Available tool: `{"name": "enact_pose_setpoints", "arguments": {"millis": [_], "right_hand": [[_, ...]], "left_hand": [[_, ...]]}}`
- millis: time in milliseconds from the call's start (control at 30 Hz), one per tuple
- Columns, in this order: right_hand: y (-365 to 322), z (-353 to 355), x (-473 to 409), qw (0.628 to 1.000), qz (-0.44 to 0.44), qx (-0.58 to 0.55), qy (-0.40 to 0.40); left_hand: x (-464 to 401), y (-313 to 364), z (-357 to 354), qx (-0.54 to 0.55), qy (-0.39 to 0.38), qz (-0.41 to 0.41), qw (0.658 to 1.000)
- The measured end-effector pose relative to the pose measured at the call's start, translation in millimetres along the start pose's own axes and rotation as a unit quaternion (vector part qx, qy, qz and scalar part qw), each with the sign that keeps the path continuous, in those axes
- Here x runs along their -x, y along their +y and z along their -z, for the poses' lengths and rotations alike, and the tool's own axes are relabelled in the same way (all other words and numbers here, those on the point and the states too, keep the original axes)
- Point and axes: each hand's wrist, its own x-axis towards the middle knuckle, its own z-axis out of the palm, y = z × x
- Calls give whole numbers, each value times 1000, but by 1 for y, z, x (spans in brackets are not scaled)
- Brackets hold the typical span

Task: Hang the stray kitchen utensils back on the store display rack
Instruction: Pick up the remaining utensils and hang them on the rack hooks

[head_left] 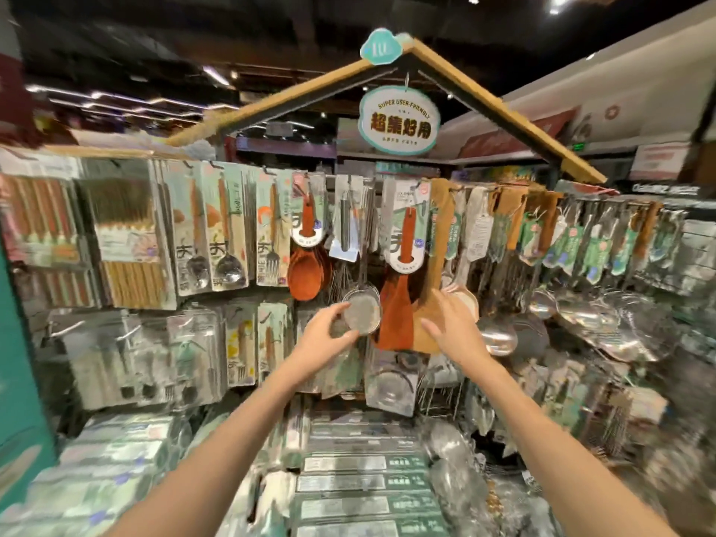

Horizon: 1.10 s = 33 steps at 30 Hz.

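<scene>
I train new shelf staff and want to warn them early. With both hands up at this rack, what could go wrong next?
The left hand only cups the rim of the mesh strainer, so the strainer could slip or swing. The open right hand reaches beside the crowded wooden spatula and may knock it loose. Motion blur hides which hook is free.

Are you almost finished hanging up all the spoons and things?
Can't tell how close. Done-looking: the orange spatula and orange spoons hang on the rack. In hand: the left hand holds a round mesh strainer by its rim; the right hand reaches in open. Left: whether more strays wait below is too blurry to tell.
</scene>
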Motion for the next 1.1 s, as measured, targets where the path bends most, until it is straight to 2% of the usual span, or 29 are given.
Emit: {"name": "enact_pose_setpoints", "arguments": {"millis": [133,300,400,500,667,767,933,1000,1100], "right_hand": [[-10,-2,-6,1000,-12,0,-5],[1,-10,-12,999,-31,-2,-5],[6,-20,-30,1000,-26,-8,-15],[13,-25,-57,998,-24,-55,-5],[34,-20,-110,983,-54,-163,65],[49,-18,-139,976,-64,-194,79],[64,-26,-180,979,-93,-161,77],[67,-31,-186,977,-77,-174,96],[71,-37,-191,972,-51,-198,115]], "left_hand": [[-8,-5,17,17,6,-4,1000],[-23,-7,9,14,-13,-6,1000],[-44,-10,7,17,2,0,1000],[-70,-5,-4,33,10,4,999],[-126,15,-41,92,2,12,996],[-157,29,-69,99,34,-25,994],[-199,49,-101,84,90,-40,992],[-209,48,-107,82,114,-56,989],[-216,42,-109,90,112,-67,987]]}}
